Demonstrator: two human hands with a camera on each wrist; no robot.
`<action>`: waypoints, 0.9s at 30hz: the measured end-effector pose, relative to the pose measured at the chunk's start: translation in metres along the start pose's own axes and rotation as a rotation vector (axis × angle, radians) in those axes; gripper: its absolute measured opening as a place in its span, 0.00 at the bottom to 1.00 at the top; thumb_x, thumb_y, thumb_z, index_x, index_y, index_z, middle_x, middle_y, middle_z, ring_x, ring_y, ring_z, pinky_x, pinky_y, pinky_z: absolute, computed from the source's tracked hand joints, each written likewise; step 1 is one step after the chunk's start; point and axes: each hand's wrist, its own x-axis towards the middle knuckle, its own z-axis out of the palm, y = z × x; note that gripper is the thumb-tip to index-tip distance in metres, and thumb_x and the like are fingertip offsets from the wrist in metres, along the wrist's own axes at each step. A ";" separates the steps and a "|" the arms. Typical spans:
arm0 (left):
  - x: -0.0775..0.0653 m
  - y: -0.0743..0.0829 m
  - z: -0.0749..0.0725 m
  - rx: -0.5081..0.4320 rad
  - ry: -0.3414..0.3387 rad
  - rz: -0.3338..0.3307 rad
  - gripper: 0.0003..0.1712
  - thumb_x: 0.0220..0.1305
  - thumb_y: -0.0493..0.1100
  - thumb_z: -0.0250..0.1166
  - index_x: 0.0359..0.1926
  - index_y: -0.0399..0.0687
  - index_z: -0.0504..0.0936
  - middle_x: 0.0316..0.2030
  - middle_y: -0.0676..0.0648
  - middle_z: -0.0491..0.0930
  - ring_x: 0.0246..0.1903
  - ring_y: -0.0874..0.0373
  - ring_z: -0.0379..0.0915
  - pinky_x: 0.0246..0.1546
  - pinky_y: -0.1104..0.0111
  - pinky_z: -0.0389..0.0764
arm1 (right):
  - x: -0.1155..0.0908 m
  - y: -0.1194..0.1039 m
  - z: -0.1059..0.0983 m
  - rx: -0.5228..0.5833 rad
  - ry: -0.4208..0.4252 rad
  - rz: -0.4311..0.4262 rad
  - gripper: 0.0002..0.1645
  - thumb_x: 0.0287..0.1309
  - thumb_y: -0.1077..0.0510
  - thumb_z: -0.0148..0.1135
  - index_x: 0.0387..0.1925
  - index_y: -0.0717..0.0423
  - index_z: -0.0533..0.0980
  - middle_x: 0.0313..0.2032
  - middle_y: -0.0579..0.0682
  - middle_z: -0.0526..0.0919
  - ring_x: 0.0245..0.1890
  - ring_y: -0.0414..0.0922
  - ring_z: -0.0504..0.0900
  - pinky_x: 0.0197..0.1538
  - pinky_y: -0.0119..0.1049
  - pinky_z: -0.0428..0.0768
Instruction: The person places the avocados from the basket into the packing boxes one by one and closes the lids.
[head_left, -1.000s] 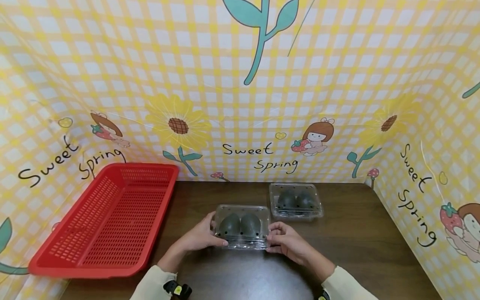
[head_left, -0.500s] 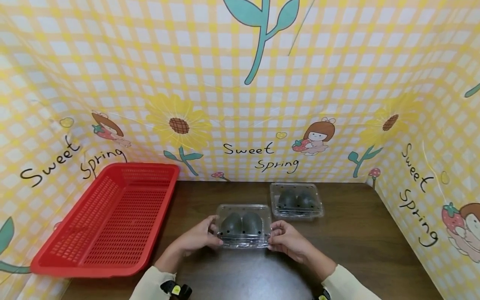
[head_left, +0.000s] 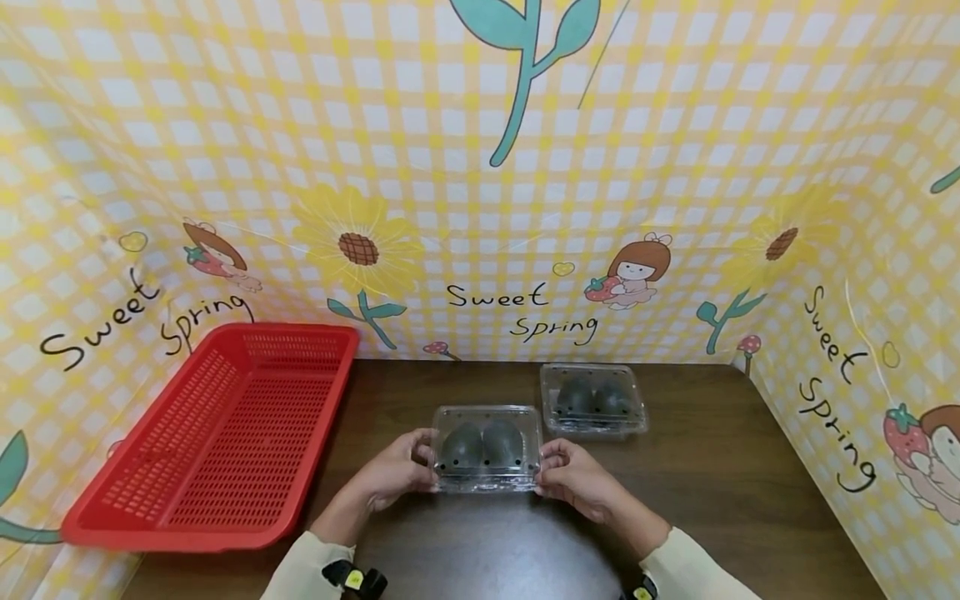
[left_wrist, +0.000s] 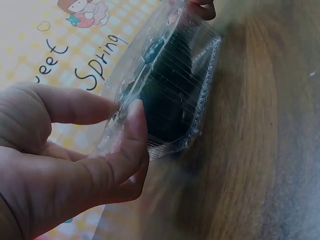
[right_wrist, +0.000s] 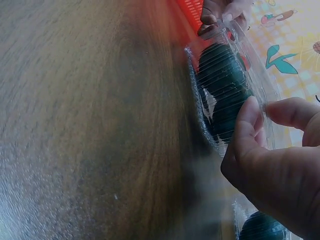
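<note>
A clear plastic clamshell box (head_left: 487, 482) with small dark holes in its lid is between my two hands at the middle of the table. Inside sit two dark green, egg-shaped items (head_left: 462, 447), side by side. My left hand (head_left: 392, 473) pinches the box's left edge between thumb and fingers. At the opposite end, my right hand (head_left: 583, 485) pinches the right edge in much the same way. Both wrist views show the fingertips (left_wrist: 135, 112) on the box's seam, where lid and base meet.
Behind and to the right stands a second clear clamshell box (head_left: 596, 423) with two similar dark items. A large red slotted basket (head_left: 318, 446) lies at the left. The brown wooden table (head_left: 712, 475) ends against a yellow checked cloth (head_left: 480, 208) around the sides and back.
My left thumb has drawn back from over the box's front left corner to its left edge. The right hand and the box stay nearly in place.
</note>
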 end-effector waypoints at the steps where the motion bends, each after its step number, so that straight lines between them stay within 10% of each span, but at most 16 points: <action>1: 0.000 0.001 0.001 0.000 0.002 0.000 0.46 0.54 0.20 0.61 0.73 0.26 0.52 0.44 0.39 0.69 0.30 0.55 0.76 0.36 0.65 0.85 | 0.000 0.000 0.000 0.002 0.002 -0.001 0.22 0.60 0.77 0.58 0.53 0.67 0.63 0.34 0.49 0.76 0.34 0.42 0.83 0.43 0.36 0.86; 12: -0.002 -0.001 0.002 0.072 0.089 -0.013 0.47 0.54 0.20 0.63 0.74 0.28 0.55 0.44 0.39 0.69 0.30 0.55 0.76 0.35 0.63 0.86 | -0.002 0.005 0.007 -0.155 0.113 -0.071 0.20 0.63 0.71 0.62 0.53 0.72 0.66 0.34 0.50 0.79 0.33 0.41 0.82 0.38 0.34 0.86; 21: -0.004 -0.001 0.004 0.070 0.127 0.012 0.46 0.54 0.20 0.63 0.73 0.27 0.57 0.43 0.40 0.66 0.31 0.55 0.76 0.35 0.63 0.86 | -0.017 0.004 0.026 -0.805 0.381 -0.454 0.21 0.56 0.66 0.75 0.47 0.60 0.73 0.34 0.47 0.77 0.32 0.37 0.77 0.35 0.30 0.81; 27: -0.005 0.001 0.004 0.086 0.141 0.020 0.46 0.54 0.21 0.63 0.74 0.27 0.57 0.43 0.39 0.68 0.30 0.55 0.76 0.34 0.63 0.85 | -0.016 0.006 0.032 -1.122 0.398 -0.666 0.31 0.54 0.61 0.79 0.58 0.61 0.76 0.49 0.52 0.78 0.46 0.46 0.81 0.48 0.41 0.84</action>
